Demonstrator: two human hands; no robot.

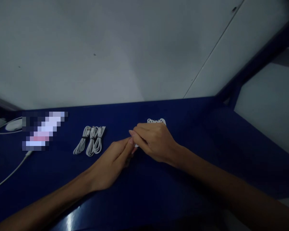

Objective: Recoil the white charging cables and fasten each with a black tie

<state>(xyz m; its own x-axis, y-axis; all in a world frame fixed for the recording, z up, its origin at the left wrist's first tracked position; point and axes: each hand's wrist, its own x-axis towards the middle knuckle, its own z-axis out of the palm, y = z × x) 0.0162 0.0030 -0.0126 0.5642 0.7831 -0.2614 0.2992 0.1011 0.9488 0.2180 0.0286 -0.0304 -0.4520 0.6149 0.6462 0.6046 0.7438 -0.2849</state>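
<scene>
Head view: my left hand [112,165] and my right hand [157,139] meet with their fingers drawn in, pinching a white piece [136,146] between them; only a sliver shows, so I cannot tell its full shape. Just beyond my right hand, partly covered by it, white loops [162,121] lie on the blue table [194,117]. To the left of my grip, three white cables [92,142] lie side by side, each folded into a bundle. Farther left is a bright, blurred-out slab [47,130], a white cord [17,170] running from its near end.
</scene>
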